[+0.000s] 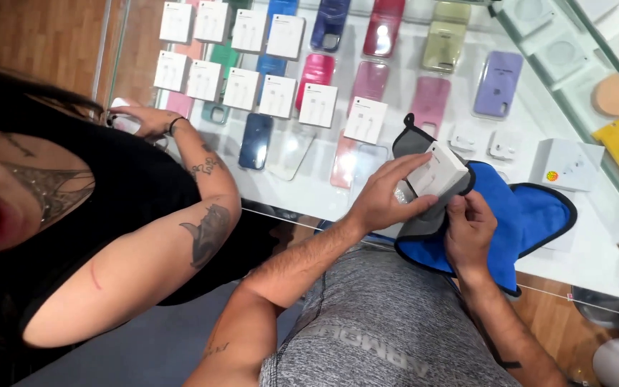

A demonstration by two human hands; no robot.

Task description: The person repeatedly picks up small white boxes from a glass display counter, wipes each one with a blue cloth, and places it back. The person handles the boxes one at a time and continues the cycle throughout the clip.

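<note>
Smooth white cardboard box [440, 169], matt, sits against a soft cloth [517, 215], blue on one face and grey on the other, with dark stitched edging. Under them the glass counter [596, 244] is glossy and reflective. Past its far edge, glossy-looking phone cases [498, 84] and a warm wood floor [37, 43].

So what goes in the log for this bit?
left hand: holds white box | right hand: grips blue-grey cloth | glass counter

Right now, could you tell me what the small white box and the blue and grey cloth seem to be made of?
Small white box: likely smooth matte cardboard, with crisp edges and flat faces. Blue and grey cloth: apparently soft microfibre-like fabric with dark stitched edging; it folds limply over the glass counter.
</note>
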